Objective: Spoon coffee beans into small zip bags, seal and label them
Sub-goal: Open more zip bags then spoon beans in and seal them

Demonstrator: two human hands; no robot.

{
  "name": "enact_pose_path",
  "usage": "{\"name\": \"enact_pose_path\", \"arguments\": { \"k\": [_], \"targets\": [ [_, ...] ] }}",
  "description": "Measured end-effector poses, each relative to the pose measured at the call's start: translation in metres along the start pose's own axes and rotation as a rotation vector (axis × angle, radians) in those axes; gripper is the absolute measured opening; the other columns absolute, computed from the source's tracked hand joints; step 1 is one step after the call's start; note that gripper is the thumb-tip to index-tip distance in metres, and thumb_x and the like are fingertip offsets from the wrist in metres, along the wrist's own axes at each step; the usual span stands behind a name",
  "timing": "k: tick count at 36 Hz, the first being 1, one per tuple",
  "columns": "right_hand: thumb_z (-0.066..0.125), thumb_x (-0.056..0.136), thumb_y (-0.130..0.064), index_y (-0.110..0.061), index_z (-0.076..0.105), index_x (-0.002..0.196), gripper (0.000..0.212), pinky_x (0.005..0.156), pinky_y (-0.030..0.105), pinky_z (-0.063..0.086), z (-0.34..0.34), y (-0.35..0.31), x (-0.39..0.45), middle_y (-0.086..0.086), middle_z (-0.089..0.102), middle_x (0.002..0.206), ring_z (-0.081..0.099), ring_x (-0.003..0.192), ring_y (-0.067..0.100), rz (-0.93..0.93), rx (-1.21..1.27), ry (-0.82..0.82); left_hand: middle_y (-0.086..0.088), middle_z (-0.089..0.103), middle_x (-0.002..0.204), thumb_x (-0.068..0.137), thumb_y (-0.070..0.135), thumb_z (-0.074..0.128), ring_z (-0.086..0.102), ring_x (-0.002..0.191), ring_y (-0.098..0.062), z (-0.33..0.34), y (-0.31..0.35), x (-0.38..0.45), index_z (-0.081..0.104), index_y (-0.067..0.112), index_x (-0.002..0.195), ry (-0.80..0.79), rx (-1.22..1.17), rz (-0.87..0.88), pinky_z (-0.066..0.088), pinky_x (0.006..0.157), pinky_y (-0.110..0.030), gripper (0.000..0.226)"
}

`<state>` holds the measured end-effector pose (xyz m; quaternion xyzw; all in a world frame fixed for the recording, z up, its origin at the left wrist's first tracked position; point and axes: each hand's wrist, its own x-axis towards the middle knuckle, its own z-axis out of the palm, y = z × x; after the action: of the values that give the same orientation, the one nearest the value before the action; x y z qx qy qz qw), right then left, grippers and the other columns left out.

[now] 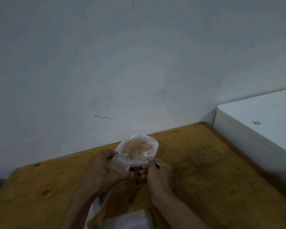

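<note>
A small clear zip bag (139, 148) is held above the wooden table (196, 162) with its mouth spread wide toward me. My left hand (102, 169) grips the bag's left rim between thumb and fingers. My right hand (155, 172) pinches the right rim and also holds a thin white spoon handle (156, 162). A pale spoon bowl (125, 157) seems to lie at the bag's mouth. A few dark coffee beans (137, 182) lie on the table below my hands.
A clear plastic container (130, 219) and another plastic bag (96, 207) sit near the table's front edge between my forearms. A white cabinet (257, 119) stands to the right of the table. A plain wall runs behind the table.
</note>
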<state>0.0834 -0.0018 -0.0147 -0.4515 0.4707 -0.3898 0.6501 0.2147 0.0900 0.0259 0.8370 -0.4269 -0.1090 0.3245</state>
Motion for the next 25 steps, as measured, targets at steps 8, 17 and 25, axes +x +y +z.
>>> {"name": "enact_pose_path", "arguments": {
  "k": [8,17,25],
  "targets": [
    [0.053,0.101,-0.012,-0.016,0.068,0.089,0.020,0.049,0.020,0.051,-0.006,-0.009,0.001,0.006,0.069,0.069,0.061,0.051,0.009,0.073,0.082,-0.027,0.011,0.058,0.113,0.047,0.052,0.095,0.054,0.096,-0.006,0.000,-0.001,0.000,0.059,0.027,0.125,-0.009,0.004,0.006,0.044,0.066,-0.014,0.090],
    [0.052,0.101,-0.011,-0.018,0.067,0.086,0.023,0.054,0.025,0.054,-0.011,-0.015,0.008,0.008,0.070,0.070,0.062,0.054,0.012,0.063,0.044,-0.041,0.007,0.060,0.120,0.049,0.054,0.093,0.056,0.104,-0.014,-0.003,-0.003,-0.001,0.058,0.027,0.128,-0.046,0.058,-0.005,0.053,0.080,-0.029,0.090],
    [0.052,0.102,-0.013,-0.017,0.066,0.090,0.018,0.050,0.023,0.052,-0.014,-0.023,0.010,0.009,0.069,0.073,0.061,0.053,0.011,0.015,0.024,-0.054,0.006,0.060,0.121,0.050,0.050,0.094,0.056,0.103,-0.013,-0.006,-0.006,0.000,0.058,0.027,0.127,-0.084,0.049,-0.048,0.052,0.078,-0.027,0.088]
  ]
}}
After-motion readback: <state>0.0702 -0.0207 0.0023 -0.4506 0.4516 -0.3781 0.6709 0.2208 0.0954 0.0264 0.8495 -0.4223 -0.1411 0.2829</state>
